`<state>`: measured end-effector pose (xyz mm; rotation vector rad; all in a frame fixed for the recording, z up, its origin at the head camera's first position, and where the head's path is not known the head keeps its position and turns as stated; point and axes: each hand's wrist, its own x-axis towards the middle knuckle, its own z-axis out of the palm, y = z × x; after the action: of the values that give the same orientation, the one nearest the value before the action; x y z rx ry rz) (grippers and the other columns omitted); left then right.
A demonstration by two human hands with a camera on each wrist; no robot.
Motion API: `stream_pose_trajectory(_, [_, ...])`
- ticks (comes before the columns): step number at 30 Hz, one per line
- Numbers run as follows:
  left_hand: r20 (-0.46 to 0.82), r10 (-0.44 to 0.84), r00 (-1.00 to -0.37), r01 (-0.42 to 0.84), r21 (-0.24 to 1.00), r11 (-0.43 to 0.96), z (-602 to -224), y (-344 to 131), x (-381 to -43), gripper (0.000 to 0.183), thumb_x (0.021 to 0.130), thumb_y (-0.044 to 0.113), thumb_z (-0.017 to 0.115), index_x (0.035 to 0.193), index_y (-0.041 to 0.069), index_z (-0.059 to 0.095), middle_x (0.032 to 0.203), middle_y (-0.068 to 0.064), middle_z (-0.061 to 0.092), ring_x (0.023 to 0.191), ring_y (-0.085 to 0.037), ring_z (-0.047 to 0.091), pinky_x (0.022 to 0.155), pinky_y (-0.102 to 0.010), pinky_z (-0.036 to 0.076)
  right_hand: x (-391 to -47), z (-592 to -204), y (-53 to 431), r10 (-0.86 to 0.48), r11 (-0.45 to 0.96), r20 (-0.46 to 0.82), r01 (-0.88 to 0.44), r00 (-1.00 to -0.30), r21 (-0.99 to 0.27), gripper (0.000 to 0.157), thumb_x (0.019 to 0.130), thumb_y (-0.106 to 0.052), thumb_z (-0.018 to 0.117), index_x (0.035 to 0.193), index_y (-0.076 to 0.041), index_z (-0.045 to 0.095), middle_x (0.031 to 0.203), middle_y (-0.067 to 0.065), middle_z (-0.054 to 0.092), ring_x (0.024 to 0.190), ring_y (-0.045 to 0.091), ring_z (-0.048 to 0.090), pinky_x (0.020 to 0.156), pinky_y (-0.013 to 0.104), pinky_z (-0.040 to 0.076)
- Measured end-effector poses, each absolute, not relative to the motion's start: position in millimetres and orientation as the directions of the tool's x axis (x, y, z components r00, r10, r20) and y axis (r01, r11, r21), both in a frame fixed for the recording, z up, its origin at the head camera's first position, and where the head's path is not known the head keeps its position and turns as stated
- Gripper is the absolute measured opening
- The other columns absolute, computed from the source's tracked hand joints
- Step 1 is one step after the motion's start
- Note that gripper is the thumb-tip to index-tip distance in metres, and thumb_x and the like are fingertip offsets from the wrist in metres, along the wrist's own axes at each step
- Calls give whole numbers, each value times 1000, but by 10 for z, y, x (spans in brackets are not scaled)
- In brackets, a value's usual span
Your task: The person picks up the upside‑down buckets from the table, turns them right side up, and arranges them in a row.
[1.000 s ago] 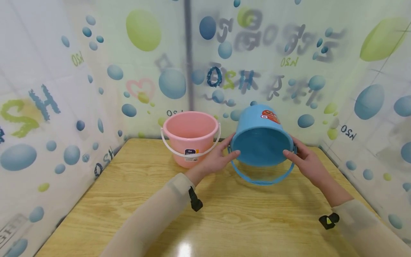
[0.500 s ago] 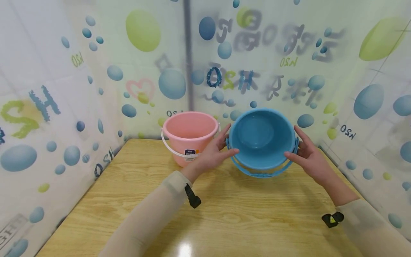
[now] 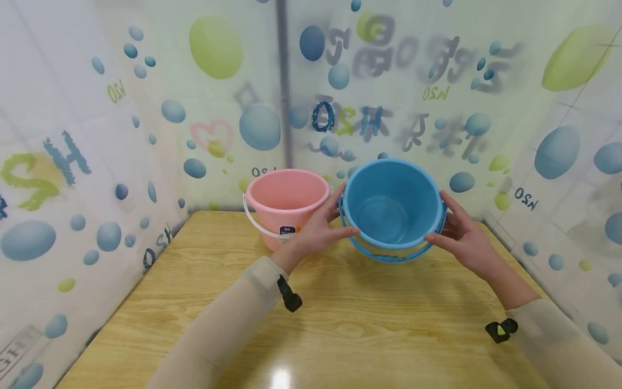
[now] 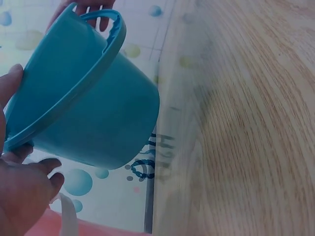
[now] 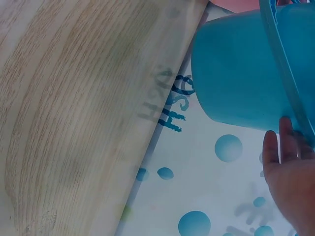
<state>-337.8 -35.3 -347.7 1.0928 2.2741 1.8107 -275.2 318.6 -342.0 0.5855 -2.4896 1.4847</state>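
A blue bucket (image 3: 389, 216) is held up off the table between both hands, its mouth tilted toward the head camera. My left hand (image 3: 318, 229) grips its left side, thumb at the front of the rim and fingers on the outside. On the opposite side my right hand (image 3: 464, 237) holds it the same way. The blue handle (image 3: 393, 258) hangs in front, below the rim. In the left wrist view, the bucket's wall (image 4: 108, 113) shows from the side, apart from the tabletop. Beside my left hand a pink bucket (image 3: 274, 216) stands upright, partly covered by that hand.
The pink bucket's white handle (image 3: 255, 224) hangs down its front. Wooden tabletop (image 3: 340, 324) extends under both arms. A patterned curtain (image 3: 218, 124) rises behind the table and along both sides.
Both hands have rotated the blue bucket from mouth-down toward mouth-up, so its inner floor shows now. Its handle has come closer to the rim. The pink bucket stays put.
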Motion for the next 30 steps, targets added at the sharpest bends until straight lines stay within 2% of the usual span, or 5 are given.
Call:
stream_pose_trajectory(6, [405, 553, -728, 496, 868, 18, -3453, -342, -3390, 101, 94, 8, 74, 166, 26, 5, 170, -5, 22, 148, -36, 40, 108, -51, 48, -2792, -3425, 3171, -230, 484, 382, -446, -895, -753, 90, 100, -16, 67, 163, -41, 8, 153, 25, 47, 112, -9, 58, 83, 16, 56])
stream_pose_trajectory(12, [424, 532, -732, 523, 851, 41, -3494, -339, -3454, 98, 94, 18, 75, 164, 38, 10, 168, -4, 26, 143, -34, 47, 99, -46, 56, -2824, -3446, 3155, -209, 496, 441, -483, -873, -721, 87, 100, -11, 65, 164, -35, 11, 146, 29, 51, 108, -10, 59, 83, 11, 53])
stream_pose_trajectory(16, [434, 524, -732, 518, 855, 14, -3506, -317, -3477, 95, 94, 20, 75, 164, 39, 12, 164, -6, 33, 139, -35, 51, 98, -45, 57, -2834, -3466, 3144, -186, 512, 481, -502, -857, -697, 81, 102, -14, 63, 165, -29, 15, 143, 32, 53, 106, -11, 60, 81, 8, 51])
stream_pose_trajectory(23, [398, 448, -800, 507, 848, 153, -3538, -280, -3447, 90, 94, 36, 74, 164, 28, 18, 153, -12, 47, 130, -28, 57, 102, -45, 55, -2867, -3479, 3116, -153, 544, 453, -457, -878, -704, 68, 107, -21, 53, 165, -24, 18, 138, 32, 55, 99, -16, 56, 79, 7, 48])
stream_pose_trajectory(30, [333, 412, -848, 451, 862, 233, -3622, -256, -3422, 89, 91, 55, 70, 163, 35, 20, 157, -4, 43, 137, -25, 48, 106, -46, 51, -2909, -3576, 3133, -157, 528, 377, -400, -913, -749, 66, 109, -25, 50, 165, -20, 16, 136, 32, 56, 97, -15, 57, 81, 6, 47])
